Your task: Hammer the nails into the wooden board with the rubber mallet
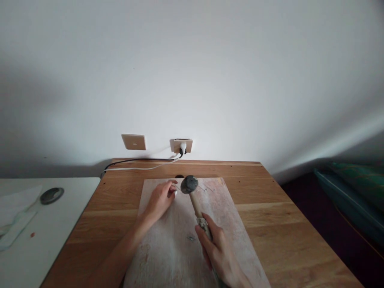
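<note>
While right hand (220, 250) holds hammer (195, 202), left hand (160, 198) pins a nail (176, 188) on the board (168, 248).
Right grip wrapped round handle; left grip narrow, pinching the nail just beside the hammer head. Board flat on bench (270, 208), loose nails (191, 238) near right hand.

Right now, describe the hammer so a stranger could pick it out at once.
On the wooden table below the wall socket lies a pale board. Over its far end is the hammer, gripped low on the handle by the right hand, the left hand close beside its head. It is the only tool there: a dark rounded head on a light wooden handle.
</note>
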Motion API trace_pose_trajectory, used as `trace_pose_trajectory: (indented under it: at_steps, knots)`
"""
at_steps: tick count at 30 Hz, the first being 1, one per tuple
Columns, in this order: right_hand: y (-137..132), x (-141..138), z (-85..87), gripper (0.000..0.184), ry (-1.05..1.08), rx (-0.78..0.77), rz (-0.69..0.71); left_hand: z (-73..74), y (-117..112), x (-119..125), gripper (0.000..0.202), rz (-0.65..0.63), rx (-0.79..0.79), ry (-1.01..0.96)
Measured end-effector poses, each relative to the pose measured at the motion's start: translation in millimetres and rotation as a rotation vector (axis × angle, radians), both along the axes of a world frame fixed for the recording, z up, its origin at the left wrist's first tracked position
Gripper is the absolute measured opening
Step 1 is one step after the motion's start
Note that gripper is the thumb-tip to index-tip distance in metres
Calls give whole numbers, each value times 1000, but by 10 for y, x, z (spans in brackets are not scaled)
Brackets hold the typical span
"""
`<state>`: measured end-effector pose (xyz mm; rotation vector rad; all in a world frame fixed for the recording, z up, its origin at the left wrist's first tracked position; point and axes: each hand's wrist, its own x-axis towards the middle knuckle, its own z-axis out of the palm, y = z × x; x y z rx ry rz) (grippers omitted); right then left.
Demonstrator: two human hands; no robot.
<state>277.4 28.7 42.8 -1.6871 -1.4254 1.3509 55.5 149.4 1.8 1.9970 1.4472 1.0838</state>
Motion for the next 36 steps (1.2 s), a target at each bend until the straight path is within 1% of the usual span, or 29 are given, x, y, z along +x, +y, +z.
trace_pose_trajectory:
  at_steps: [5,7,12,15,19,24,27,29,31,32,33,36]
  knots:
    - [44,-119,-31,77,-33,28,82,-11,-11,3,56,57,-32,10]
    - [39,-139,-15,74,-48,32,86,-19,-11,2,57,53,-36,18]
    - [23,-176,47,78,-67,23,95,-55,5,-7,56,29,0,-21]
    - [17,-190,67,80,-55,0,95,-63,15,-14,54,19,-8,-47]
    - [29,-184,66,82,-77,13,103,-38,8,-16,51,32,-6,-1]
    - [80,-153,61,73,-103,45,162,-55,3,-6,53,48,-6,19]
    - [55,-90,40,74,-92,37,133,-65,8,-17,54,32,2,7]
    - [-14,-3,6,80,-82,18,82,-10,-11,-31,50,28,14,14]
    - [-121,121,-42,87,-85,0,16,116,-73,-32,42,6,26,49]
    - [-181,192,-68,88,-94,-6,-20,203,-123,-20,37,-31,23,79]
    - [-242,265,-95,90,-109,-13,-53,297,-185,5,32,-106,13,109]
    - [-390,447,-160,89,-157,-31,-99,547,-418,161,30,-437,-76,242]
